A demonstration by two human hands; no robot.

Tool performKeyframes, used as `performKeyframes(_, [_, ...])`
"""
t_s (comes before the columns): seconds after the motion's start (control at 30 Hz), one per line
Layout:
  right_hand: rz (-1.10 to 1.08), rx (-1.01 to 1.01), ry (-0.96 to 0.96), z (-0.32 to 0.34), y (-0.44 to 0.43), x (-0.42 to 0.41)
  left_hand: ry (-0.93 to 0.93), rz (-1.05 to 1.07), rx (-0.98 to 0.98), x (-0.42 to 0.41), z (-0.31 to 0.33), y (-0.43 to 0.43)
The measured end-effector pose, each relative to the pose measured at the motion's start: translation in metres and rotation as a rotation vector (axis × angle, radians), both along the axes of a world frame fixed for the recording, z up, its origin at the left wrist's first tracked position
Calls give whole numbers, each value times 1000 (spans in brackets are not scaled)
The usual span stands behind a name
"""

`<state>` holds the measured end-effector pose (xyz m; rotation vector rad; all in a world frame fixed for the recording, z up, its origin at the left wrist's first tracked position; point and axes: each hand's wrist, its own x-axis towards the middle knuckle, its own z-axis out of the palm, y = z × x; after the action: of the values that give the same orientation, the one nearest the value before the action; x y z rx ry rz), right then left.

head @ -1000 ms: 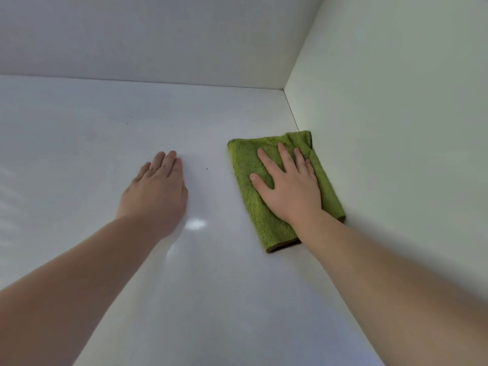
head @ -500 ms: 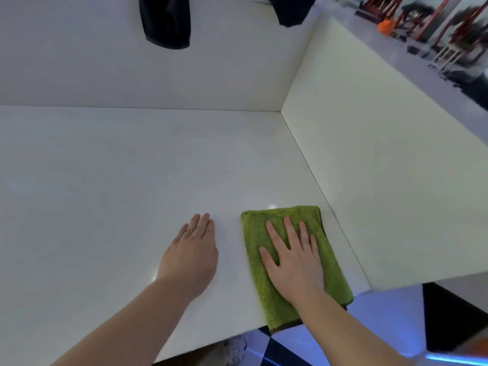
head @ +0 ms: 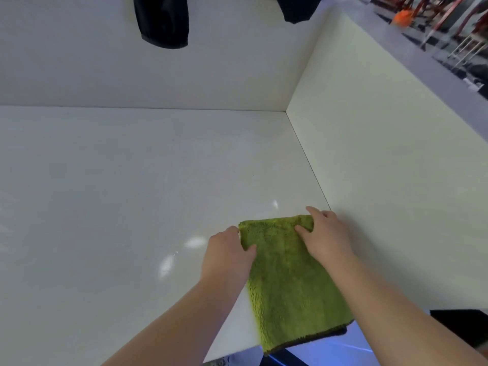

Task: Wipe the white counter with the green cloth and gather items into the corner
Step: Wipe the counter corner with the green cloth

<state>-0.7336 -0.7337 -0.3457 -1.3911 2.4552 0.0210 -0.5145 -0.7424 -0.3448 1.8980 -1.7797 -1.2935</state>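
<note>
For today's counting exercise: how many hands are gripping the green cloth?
2. The left hand pinches the cloth's far left corner; the right hand pinches its far right corner, beside the side wall.

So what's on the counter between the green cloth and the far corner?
Nothing. In the head view, the white counter is bare from the green cloth to the far corner; only light glints show.

Two white walls meet behind the surface: a back wall (head: 211, 75) and a side wall (head: 383, 167). On the back wall hang two black cloths (head: 162, 21), the second (head: 297, 7) nearer the side wall. Beyond the side wall's top sits a blurred orange object (head: 402, 16) among red frames (head: 449, 11).
</note>
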Motion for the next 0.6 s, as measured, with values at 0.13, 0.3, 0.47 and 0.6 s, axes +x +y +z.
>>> performKeyframes(0.13, [50,-196,94,-10,23,8,-47,59,19,-8,-3,-8])
performKeyframes(0.3, [383,-330,123,-33,51,21,-77,69,4,-11,-4,-7])
performKeyframes(0.47, [397,-379,120,-37,32,29,-69,110,-29,-1,-4,-8])
performKeyframes(0.6, [467,-406,67,-34,9,59,-82,193,-47,32,-2,-13])
